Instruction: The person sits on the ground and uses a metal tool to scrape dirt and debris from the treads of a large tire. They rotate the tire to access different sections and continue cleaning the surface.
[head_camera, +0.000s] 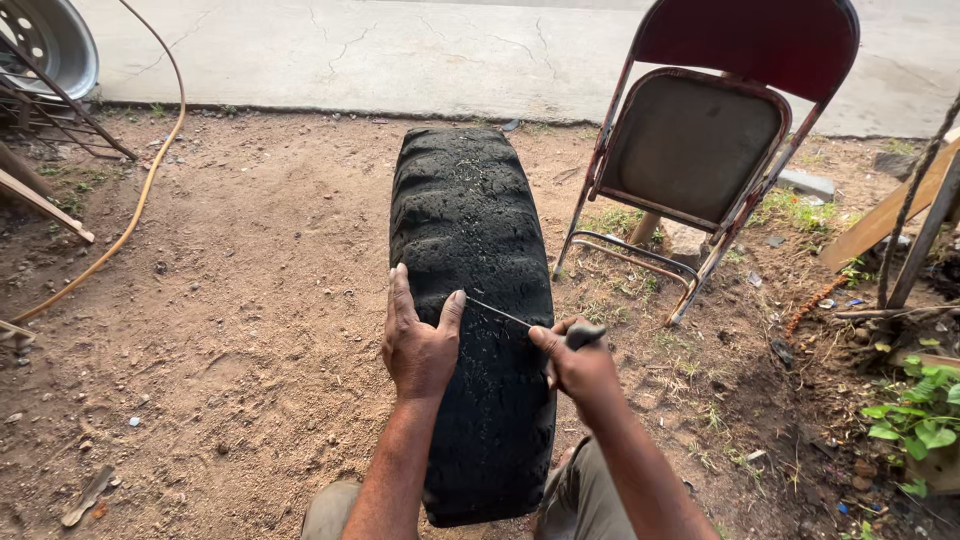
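A worn black tyre (465, 220) stands upright on the dirt between my knees, its tread facing up. My left hand (418, 340) lies flat on the tread, thumb spread toward the right. My right hand (578, 368) grips the dark handle of a thin metal awl-like tool (505, 317). Its slim shaft runs up-left across the tread, and its tip meets the rubber beside my left thumb.
A folded red metal chair (715, 140) stands right of the tyre. An orange hose (140, 190) curves over the dirt at left, by a wheel rim (45, 40) and metal rods. Wooden planks (890, 210) and green plants (925, 410) are at right. Concrete pavement lies beyond.
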